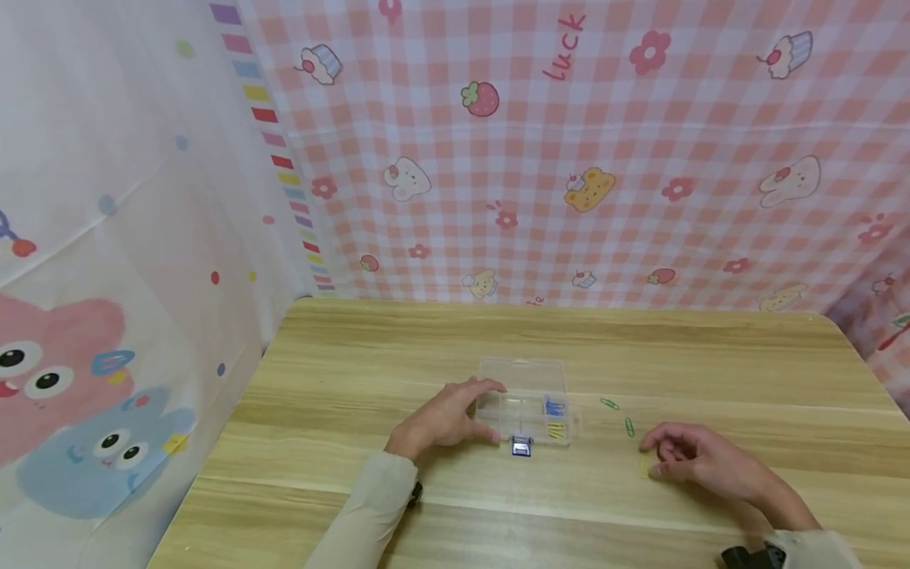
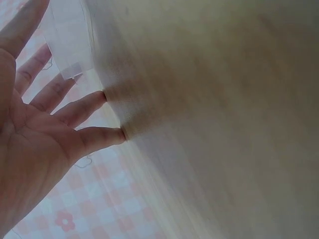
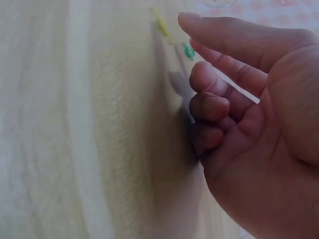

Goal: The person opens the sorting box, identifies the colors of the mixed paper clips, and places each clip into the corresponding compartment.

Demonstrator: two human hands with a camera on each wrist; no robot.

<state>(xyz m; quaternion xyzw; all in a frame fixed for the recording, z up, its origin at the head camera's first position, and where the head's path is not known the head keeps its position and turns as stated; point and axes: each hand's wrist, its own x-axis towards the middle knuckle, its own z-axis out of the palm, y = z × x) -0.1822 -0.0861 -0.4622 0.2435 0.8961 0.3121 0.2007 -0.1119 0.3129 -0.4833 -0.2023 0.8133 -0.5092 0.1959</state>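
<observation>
A clear plastic box (image 1: 510,423) with its lid (image 1: 522,371) raised stands mid-table. Blue paper clips (image 1: 554,406) and yellow paper clips (image 1: 556,431) lie in its right compartments. My left hand (image 1: 448,415) spreads its fingers at the box's left side, thumb near the front corner; two fingertips reach the table in the left wrist view. My right hand (image 1: 700,461) hovers low with loosely curled fingers, thumb and index apart. Beside those fingertips is a small thin yellow piece (image 1: 644,465), also in the right wrist view just past the thumb.
Two green paper clips, one farther back (image 1: 609,403) and one nearer (image 1: 629,427), lie between the box and my right hand. A shiny dark blue rectangular piece (image 1: 521,446) sits at the box's front edge. Patterned cloth (image 1: 590,142) hangs behind the wooden table (image 1: 370,340).
</observation>
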